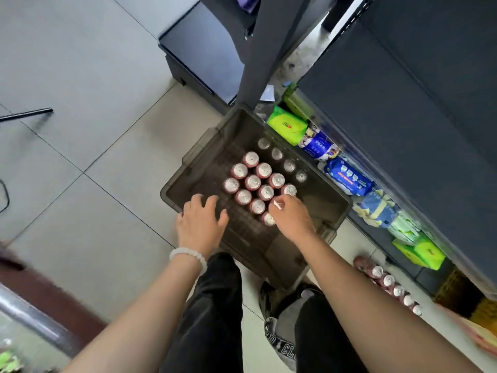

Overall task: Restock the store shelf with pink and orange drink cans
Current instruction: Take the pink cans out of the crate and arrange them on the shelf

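While both hands [200, 216] hover, cans [252, 182] sit just beyond.

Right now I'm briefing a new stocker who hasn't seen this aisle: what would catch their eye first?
First, the block of pink cans standing in the dark crate on the floor, mid-frame. Both hands reach into it: the right hand curls over a can at the block's near corner, the left hand hovers open beside it. Bright green and blue packets line the bottom shelf at right.
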A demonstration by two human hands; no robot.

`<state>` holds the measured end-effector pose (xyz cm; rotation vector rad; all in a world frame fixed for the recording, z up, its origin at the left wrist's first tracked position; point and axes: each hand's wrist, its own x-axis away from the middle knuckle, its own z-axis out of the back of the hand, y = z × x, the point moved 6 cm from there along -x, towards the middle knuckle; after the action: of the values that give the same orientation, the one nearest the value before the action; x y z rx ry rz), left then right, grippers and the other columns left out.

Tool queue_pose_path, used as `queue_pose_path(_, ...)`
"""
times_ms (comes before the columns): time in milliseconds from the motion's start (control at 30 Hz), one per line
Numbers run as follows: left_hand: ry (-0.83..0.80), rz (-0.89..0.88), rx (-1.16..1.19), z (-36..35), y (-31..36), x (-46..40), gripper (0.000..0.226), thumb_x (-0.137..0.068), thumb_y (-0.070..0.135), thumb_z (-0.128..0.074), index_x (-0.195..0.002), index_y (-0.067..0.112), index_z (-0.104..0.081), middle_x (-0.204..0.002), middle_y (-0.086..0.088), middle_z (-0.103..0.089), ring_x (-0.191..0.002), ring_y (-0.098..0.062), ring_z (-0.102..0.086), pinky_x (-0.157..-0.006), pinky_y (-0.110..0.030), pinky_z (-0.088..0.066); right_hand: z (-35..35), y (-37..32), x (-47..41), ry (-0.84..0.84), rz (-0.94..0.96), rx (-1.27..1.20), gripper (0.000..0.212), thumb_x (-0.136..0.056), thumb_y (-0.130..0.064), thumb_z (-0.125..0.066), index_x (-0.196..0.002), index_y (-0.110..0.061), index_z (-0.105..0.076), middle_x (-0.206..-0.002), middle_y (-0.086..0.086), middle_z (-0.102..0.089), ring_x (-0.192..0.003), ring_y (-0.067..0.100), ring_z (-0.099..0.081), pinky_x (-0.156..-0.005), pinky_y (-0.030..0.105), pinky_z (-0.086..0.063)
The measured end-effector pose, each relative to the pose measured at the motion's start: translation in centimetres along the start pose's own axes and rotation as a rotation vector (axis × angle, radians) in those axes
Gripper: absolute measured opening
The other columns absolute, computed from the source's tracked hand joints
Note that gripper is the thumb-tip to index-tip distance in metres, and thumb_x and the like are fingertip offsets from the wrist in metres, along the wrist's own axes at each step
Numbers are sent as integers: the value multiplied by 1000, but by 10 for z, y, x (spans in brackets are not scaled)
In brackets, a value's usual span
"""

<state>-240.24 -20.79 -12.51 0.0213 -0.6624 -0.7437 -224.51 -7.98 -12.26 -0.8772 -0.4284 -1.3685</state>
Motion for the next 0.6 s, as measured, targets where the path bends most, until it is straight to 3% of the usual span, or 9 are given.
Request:
queue_pose_path(200, -38, 41, 25, -33, -6, 1, 46, -93, 47, -42, -132, 25, -47, -133, -5, -47, -123, -24, -45, -98, -41, -37, -8, 17, -17, -40, -7, 42, 33, -92, -31, -50, -119, -12, -57, -123, 8, -55, -110, 26, -53, -82, 31, -39)
queue_pose_path(367, -81, 71, 43, -62, 6, 3, 46, -92, 50, -42, -132, 28, -48, -133, -5, -46, -122, -25, -44, -97, -41, -40, -23, 35, -42, -114, 26, 74, 11, -86, -23, -53, -95, -18, -59, -110, 9, -58, -90, 23, -52, -75, 29, -40)
queue_pose_path(500, -49, 136, 12, -83, 18, -6, 48, -92, 53, -41, -134, 30, -46, -134, -4, -47, -123, -23, -45, -97, -39, -40, -32, 46, -72, -182, 65, 107, 20, -87, -22, -53, -103, -13, -60, -111, 9, -57, -99, 28, -55, -78, 31, -42)
queue_pose_path(600, 2, 199, 18, -105, 37, -22, 50, -92, 54, -40, -135, 30, -44, -135, -4, -46, -125, -24, -43, -98, -40, -40, -26, 53, -110, -137, 153, 120, 26, -88, -25, -54, -111, -14, -60, -116, 9, -59, -104, 29, -56, -82, 34, -46)
